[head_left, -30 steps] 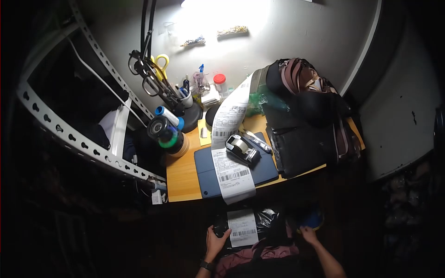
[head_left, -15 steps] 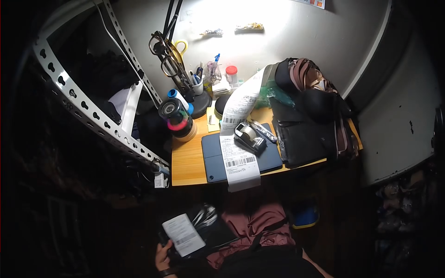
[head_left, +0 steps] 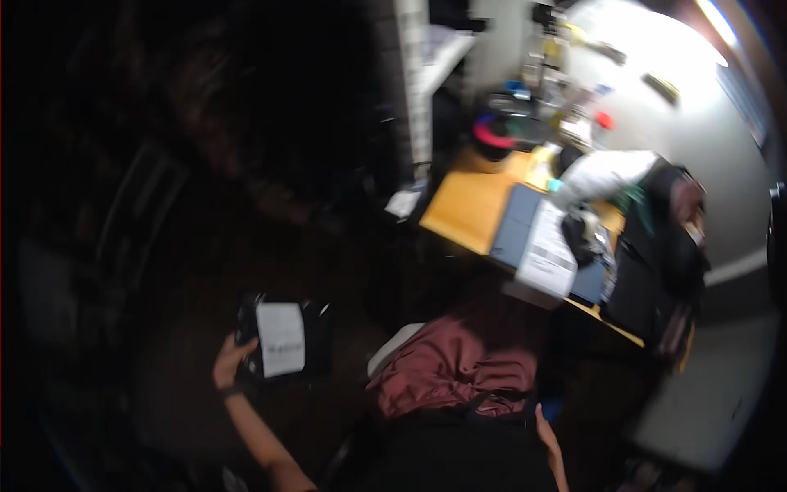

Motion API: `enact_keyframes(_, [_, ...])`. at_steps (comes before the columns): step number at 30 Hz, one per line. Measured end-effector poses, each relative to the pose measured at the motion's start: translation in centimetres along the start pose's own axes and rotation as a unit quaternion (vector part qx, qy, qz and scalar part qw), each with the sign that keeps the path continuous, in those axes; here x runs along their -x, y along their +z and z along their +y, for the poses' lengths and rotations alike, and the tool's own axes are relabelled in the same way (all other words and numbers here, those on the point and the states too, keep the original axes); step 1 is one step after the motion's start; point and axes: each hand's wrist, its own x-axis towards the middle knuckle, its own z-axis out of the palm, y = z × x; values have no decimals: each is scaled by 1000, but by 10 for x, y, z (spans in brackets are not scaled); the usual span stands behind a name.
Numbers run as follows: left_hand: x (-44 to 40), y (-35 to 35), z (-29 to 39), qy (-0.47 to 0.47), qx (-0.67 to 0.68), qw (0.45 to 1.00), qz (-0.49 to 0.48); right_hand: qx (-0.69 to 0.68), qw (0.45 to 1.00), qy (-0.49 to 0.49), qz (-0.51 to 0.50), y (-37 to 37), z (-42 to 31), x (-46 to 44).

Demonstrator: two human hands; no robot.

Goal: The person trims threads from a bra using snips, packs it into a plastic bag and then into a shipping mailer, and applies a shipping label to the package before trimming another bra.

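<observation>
My left hand (head_left: 234, 359) is closed on the left edge of a flat black plastic parcel (head_left: 318, 340). A white printed label (head_left: 281, 339) covers part of its upper face. The parcel is held out over the dark floor to the left of my lap, away from the desk. At the right side of my lap, my right hand (head_left: 543, 420) hangs low beside the thigh, and its fingers are too hidden and blurred to read.
On the wooden desk (head_left: 463, 213) lie a blue-grey tablet case (head_left: 515, 225), a strip of printed labels (head_left: 551, 258) and a tape dispenser (head_left: 584, 234). Black folded goods (head_left: 643, 275) are heaped at its right. A white metal shelf post (head_left: 416, 98) stands left of the desk.
The view has swung left, so the desk appears farther right and tilted. My left hand has carried the parcel leftward, away from my lap. My right hand has come into view.
</observation>
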Motion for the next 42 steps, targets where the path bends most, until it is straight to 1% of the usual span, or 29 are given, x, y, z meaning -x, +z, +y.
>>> enact_keyframes(1, [-5,-11,-6,27,-35,999,-8,10,999,24,25,-2,14,-12])
enact_keyframes(2, [0,-12,1,25,-21,999,-5,17,997,47,56,-5,20,-22])
enact_keyframes(3, [4,-6,8,28,-9,1000,-6,41,998,36,38,-11,19,-28])
enact_keyframes(6, [-3,-11,8,36,0,997,-71,-59,997,42,-1,-25,15,-34])
enact_keyframes(7, [-5,-11,7,27,0,995,-96,-53,998,38,-5,-30,17,-38])
enact_keyframes(9, [-10,-16,-6,18,-23,995,-93,-86,996,8,9,-32,-14,-12])
enact_keyframes(10, [-13,-17,-13,1,-62,994,-84,-121,992,13,40,-29,-23,-5])
enact_keyframes(12, [-7,-10,-16,-25,-122,990,-70,-123,992,-5,39,-41,-12,-27])
enact_keyframes(13, [-1,-3,-14,-69,-236,969,-36,-126,991,-20,39,-47,-2,-35])
enact_keyframes(14, [-45,-31,-96,-72,-312,946,-56,-125,991,-20,54,-47,-11,-32])
enact_keyframes(15, [-63,-38,-129,-151,-379,900,-152,-133,989,-20,62,-49,-12,-38])
enact_keyframes(16, [-59,-31,-139,-151,-500,828,-204,-107,990,-68,68,-53,-6,-49])
enact_keyframes(17, [-53,-22,-159,-68,-600,748,-276,-83,987,-113,78,-55,0,-56])
enact_keyframes(18, [-45,-13,-186,-30,-666,684,-295,-82,979,-162,92,-52,-3,-58])
enact_keyframes(19, [-44,-6,-210,-14,-704,619,-347,-81,968,-208,111,-49,-12,-56])
enact_keyframes(21, [-44,1,-276,9,-727,471,-500,-43,963,-234,127,-47,-34,-42])
enact_keyframes(22, [-48,3,-310,8,-705,410,-578,-14,961,-233,145,-47,-52,-28])
enact_keyframes(23, [-7,36,-262,-22,-746,337,-573,14,960,-228,162,-48,-67,-13])
enact_keyframes(25, [-13,53,-287,-270,-659,309,-630,79,931,-294,203,-57,-76,-7])
enact_keyframes(27, [7,68,-264,-445,-631,341,-536,89,919,-316,218,-68,-100,11])
enact_keyframes(29, [4,78,-243,-409,-678,466,-396,83,908,-328,249,-88,-126,26])
enact_keyframes(31, [-1,93,-227,-350,-690,582,-251,39,845,-398,354,-112,-163,44])
enact_keyframes(33, [-21,113,-211,-265,-676,679,-106,143,683,-495,518,-148,-205,57])
enact_keyframes(35, [-68,130,-193,-133,-607,780,-74,163,622,-484,593,-189,-237,53])
enact_keyframes(37, [-77,168,-134,41,-551,829,-84,239,522,-452,683,-235,-257,23])
enact_keyframes(39, [-71,205,-80,193,-486,844,-119,349,509,-319,719,-261,-267,4])
enact_keyframes(40, [-59,222,-52,224,-467,845,-132,403,509,-279,708,-265,-267,2])
enact_keyframes(41, [-44,237,-27,253,-447,846,-145,400,509,-277,710,-274,-267,-3])
enact_keyframes(42, [-32,247,-10,268,-429,848,-154,422,573,-254,655,-288,-265,-12])
